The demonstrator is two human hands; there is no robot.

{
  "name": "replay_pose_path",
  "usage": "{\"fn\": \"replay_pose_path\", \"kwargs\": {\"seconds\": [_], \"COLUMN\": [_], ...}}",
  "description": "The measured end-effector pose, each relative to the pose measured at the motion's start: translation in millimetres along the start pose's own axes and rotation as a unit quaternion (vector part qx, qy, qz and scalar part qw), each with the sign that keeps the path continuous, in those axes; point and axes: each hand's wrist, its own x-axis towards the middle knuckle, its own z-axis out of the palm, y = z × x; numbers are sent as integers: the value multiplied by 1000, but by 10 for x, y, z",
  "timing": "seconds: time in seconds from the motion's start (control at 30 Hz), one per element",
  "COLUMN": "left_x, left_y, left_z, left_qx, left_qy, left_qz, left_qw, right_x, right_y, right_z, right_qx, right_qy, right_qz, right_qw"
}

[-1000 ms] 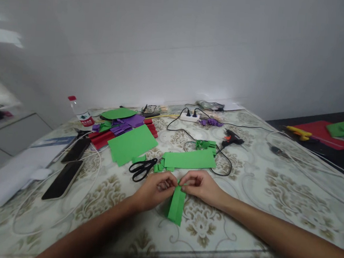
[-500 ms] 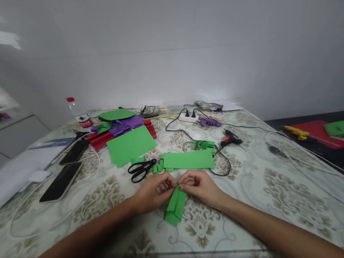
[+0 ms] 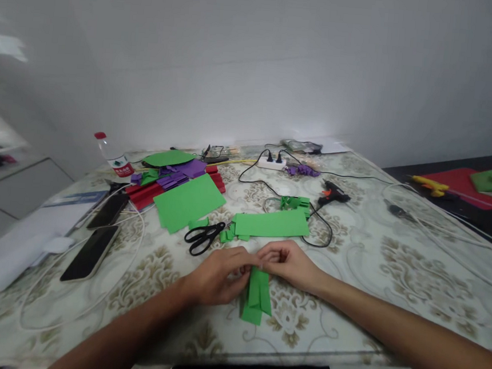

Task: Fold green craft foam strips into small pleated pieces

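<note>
A folded piece of green craft paper (image 3: 257, 298) hangs down from between my two hands, near the front of the table. My left hand (image 3: 225, 273) pinches its upper end from the left. From the right, my right hand (image 3: 287, 264) pinches the same end, and the fingertips of both hands meet there and hide the very top. Just beyond my hands lies a flat green paper strip (image 3: 272, 223). Black-handled scissors (image 3: 203, 237) rest at its left end, beside small green cut pieces (image 3: 227, 234).
Green sheets (image 3: 190, 204), red pleated paper (image 3: 141, 196) and purple pieces (image 3: 177, 178) pile up at left, near a bottle (image 3: 119, 161) and a phone (image 3: 90, 254). A black glue gun (image 3: 333, 193) and a power strip (image 3: 272, 163) with cords lie farther back.
My left fingers have moved right, over the paper's top, and now meet my right fingertips. The folded green paper has shifted slightly right and its lower flaps hang differently.
</note>
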Motion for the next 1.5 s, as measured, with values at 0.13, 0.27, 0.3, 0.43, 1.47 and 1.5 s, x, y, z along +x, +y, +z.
{"fn": "replay_pose_path", "kwargs": {"seconds": [0.13, 0.27, 0.3, 0.43, 1.47, 1.5], "left_x": [9, 7, 5, 5, 2, 2], "left_y": [-5, -15, -15, -6, -48, -46], "left_z": [-30, -22, -19, -11, 47, 49], "left_qx": [11, 7, 7, 5, 0, -5], "left_qy": [-20, -9, -6, 4, 29, 29], "left_qz": [37, 17, 11, -1, 8, 9], "left_qw": [999, 1000, 1000, 1000, 1000, 1000], "right_x": [0, -13, -16, -24, -47, -50], "right_y": [-4, -33, -41, -66, -67, -69], "right_z": [-5, -9, -11, -25, -96, -96], "right_qx": [-8, -11, -10, -15, 20, 25], "right_qy": [-10, -13, -15, -16, -25, -28], "right_qz": [-3, 6, 7, 8, 24, 27], "right_qw": [1000, 1000, 1000, 1000, 999, 999]}}
